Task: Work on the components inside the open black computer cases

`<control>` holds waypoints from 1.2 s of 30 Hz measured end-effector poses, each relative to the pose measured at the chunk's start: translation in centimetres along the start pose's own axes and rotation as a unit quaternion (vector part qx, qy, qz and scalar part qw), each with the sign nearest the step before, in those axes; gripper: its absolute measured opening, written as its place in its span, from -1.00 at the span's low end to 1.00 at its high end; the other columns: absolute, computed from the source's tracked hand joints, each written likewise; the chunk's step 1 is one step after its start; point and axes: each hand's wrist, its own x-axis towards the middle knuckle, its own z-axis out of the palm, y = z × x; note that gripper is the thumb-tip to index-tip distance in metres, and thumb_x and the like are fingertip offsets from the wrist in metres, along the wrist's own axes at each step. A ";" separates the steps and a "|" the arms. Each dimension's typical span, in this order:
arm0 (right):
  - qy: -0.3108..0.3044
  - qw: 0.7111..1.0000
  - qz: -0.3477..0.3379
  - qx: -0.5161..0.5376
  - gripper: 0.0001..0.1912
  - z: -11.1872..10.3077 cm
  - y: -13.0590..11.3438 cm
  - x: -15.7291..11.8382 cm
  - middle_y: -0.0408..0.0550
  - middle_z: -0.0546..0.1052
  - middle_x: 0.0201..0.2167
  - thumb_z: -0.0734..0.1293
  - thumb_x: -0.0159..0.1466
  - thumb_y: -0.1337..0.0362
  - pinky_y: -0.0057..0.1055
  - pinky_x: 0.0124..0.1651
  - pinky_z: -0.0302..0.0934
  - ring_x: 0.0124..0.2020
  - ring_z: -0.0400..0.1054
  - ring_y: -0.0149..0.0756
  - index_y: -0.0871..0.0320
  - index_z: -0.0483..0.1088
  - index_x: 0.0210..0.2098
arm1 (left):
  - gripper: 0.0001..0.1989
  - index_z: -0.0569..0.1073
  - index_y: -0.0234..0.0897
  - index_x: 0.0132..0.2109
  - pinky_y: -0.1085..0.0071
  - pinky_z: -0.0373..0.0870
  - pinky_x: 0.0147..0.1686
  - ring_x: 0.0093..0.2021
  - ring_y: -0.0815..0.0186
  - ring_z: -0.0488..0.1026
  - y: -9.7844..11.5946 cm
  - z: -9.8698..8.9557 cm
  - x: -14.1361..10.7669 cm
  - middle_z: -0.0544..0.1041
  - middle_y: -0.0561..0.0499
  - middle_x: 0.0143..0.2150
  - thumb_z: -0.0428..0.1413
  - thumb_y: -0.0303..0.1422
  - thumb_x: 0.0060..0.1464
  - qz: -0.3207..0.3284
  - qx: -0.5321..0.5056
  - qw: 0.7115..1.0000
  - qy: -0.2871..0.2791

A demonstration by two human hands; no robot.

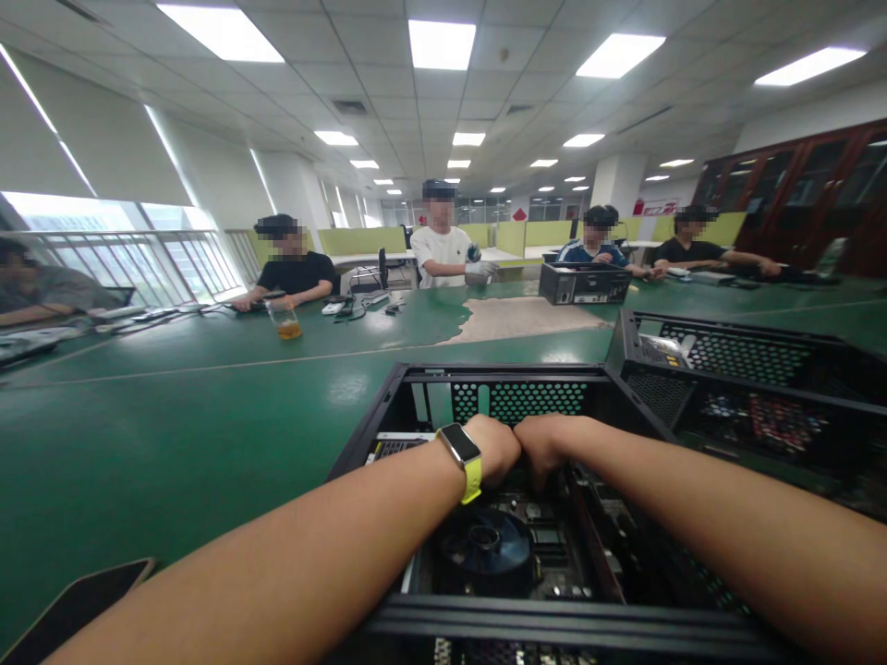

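An open black computer case [554, 617] lies in front of me, its inside facing up. Both hands reach into its far part, side by side and close together. My left hand [495, 448], below a watch [461, 445] with a yellow-green strap, is curled with the fingers pointing down. My right hand [544, 445] is bent downward in the same way, its knuckles near the left. What the fingertips hold or touch is hidden behind the hands. Nearer to me is a round CPU cooler fan [485, 547] on the motherboard. A power supply [400, 445] sits at the case's far left.
Another open computer case [658, 392] stands close on the right. Across the green table [228, 416] are a cup with amber liquid [285, 321], a third black case [584, 284] and small parts. Several people sit or stand along the far side. A dark flat object [83, 610] lies lower left.
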 end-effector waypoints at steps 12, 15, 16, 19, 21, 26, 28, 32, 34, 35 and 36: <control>0.019 1.000 0.008 -0.012 -0.38 -0.1 0.2 0.2 0.02 0.53 -0.25 0.52 -0.33 0.12 -0.38 -0.25 0.30 -0.22 0.43 -0.10 0.17 0.52 -0.24 | -0.62 0.51 -0.35 -0.11 0.21 0.49 -0.19 -0.15 0.03 0.49 -0.3 0.5 0.5 0.54 -0.22 -0.12 0.24 -0.37 -0.15 0.010 0.002 1.000 0.028; 0.015 1.000 0.007 -0.026 -0.39 -0.2 0.0 0.0 0.04 0.53 -0.23 0.51 -0.28 0.13 -0.37 -0.25 0.30 -0.22 0.43 -0.10 0.19 0.51 -0.20 | -0.60 0.51 -0.35 -0.10 0.20 0.49 -0.19 -0.15 0.02 0.49 -0.2 0.4 0.4 0.54 -0.21 -0.12 0.26 -0.36 -0.16 0.011 0.004 1.000 0.019; 0.012 0.999 0.007 -0.029 -0.37 -0.2 -0.1 -0.1 0.05 0.52 -0.22 0.51 -0.27 0.13 -0.35 -0.24 0.31 -0.21 0.43 -0.08 0.19 0.50 -0.18 | -0.59 0.51 -0.35 -0.10 0.20 0.49 -0.19 -0.16 0.02 0.49 -0.1 0.3 0.3 0.54 -0.21 -0.11 0.27 -0.35 -0.17 0.007 0.004 1.000 0.011; 0.004 0.999 0.001 -0.037 -0.35 -0.3 -0.2 -0.2 0.07 0.51 -0.18 0.50 -0.25 0.13 -0.28 -0.23 0.32 -0.18 0.42 -0.03 0.20 0.49 -0.14 | -0.59 0.51 -0.35 -0.10 0.22 0.48 -0.18 -0.15 0.04 0.49 0.0 0.1 0.1 0.53 -0.21 -0.11 0.27 -0.36 -0.17 -0.012 0.007 1.000 0.000; 0.007 0.999 -0.003 -0.038 -0.36 -0.3 -0.2 -0.3 0.07 0.51 -0.16 0.50 -0.23 0.15 -0.26 -0.22 0.32 -0.17 0.41 -0.01 0.20 0.48 -0.13 | -0.62 0.51 -0.34 -0.09 0.25 0.48 -0.18 -0.15 0.05 0.50 0.0 0.1 0.1 0.53 -0.21 -0.11 0.25 -0.38 -0.15 -0.012 0.009 1.000 0.004; 0.011 0.999 -0.007 -0.040 -0.40 -0.2 -0.1 -0.3 0.09 0.52 -0.18 0.49 -0.21 0.16 -0.25 -0.23 0.33 -0.19 0.42 0.00 0.22 0.49 -0.15 | -0.64 0.53 -0.32 -0.11 0.26 0.48 -0.20 -0.17 0.05 0.50 0.1 0.3 0.1 0.54 -0.19 -0.13 0.25 -0.39 -0.15 -0.001 0.011 1.000 0.006; 0.011 0.999 -0.008 -0.039 -0.40 -0.2 -0.1 -0.4 0.09 0.52 -0.19 0.49 -0.22 0.15 -0.25 -0.25 0.33 -0.20 0.42 0.00 0.22 0.50 -0.16 | -0.63 0.53 -0.32 -0.12 0.25 0.49 -0.21 -0.19 0.06 0.50 0.2 0.3 0.1 0.55 -0.19 -0.14 0.26 -0.37 -0.16 -0.007 0.014 1.000 0.001; 0.008 0.999 0.001 -0.038 -0.35 -0.2 -0.3 -0.4 0.08 0.52 -0.20 0.50 -0.27 0.11 -0.24 -0.24 0.33 -0.21 0.42 0.00 0.22 0.50 -0.16 | -0.56 0.52 -0.33 -0.11 0.21 0.49 -0.20 -0.20 0.06 0.50 0.3 0.0 -0.3 0.55 -0.17 -0.13 0.30 -0.33 -0.22 -0.003 0.010 1.000 -0.007; 0.010 0.999 0.009 -0.036 -0.30 -0.2 -0.3 -0.3 0.07 0.52 -0.19 0.51 -0.30 0.10 -0.28 -0.21 0.32 -0.18 0.42 -0.03 0.20 0.49 -0.14 | -0.52 0.52 -0.34 -0.10 0.20 0.49 -0.20 -0.19 0.04 0.50 0.3 -0.1 -0.5 0.55 -0.17 -0.13 0.31 -0.34 -0.27 -0.001 0.003 1.000 -0.007; 0.013 0.999 0.013 -0.035 -0.28 -0.2 -0.3 -0.3 0.06 0.52 -0.18 0.52 -0.32 0.10 -0.31 -0.20 0.31 -0.17 0.42 -0.04 0.18 0.49 -0.14 | -0.51 0.52 -0.35 -0.11 0.21 0.49 -0.20 -0.19 0.04 0.49 0.3 -0.2 -0.5 0.55 -0.17 -0.14 0.32 -0.34 -0.29 -0.002 -0.001 1.000 -0.007; 0.017 0.999 0.014 -0.032 -0.27 -0.2 -0.3 -0.2 0.05 0.51 -0.18 0.52 -0.33 0.09 -0.33 -0.19 0.31 -0.16 0.41 -0.06 0.17 0.49 -0.13 | -0.50 0.52 -0.35 -0.11 0.21 0.48 -0.20 -0.19 0.03 0.49 0.3 -0.3 -0.6 0.55 -0.17 -0.14 0.32 -0.35 -0.31 -0.004 -0.004 1.000 -0.006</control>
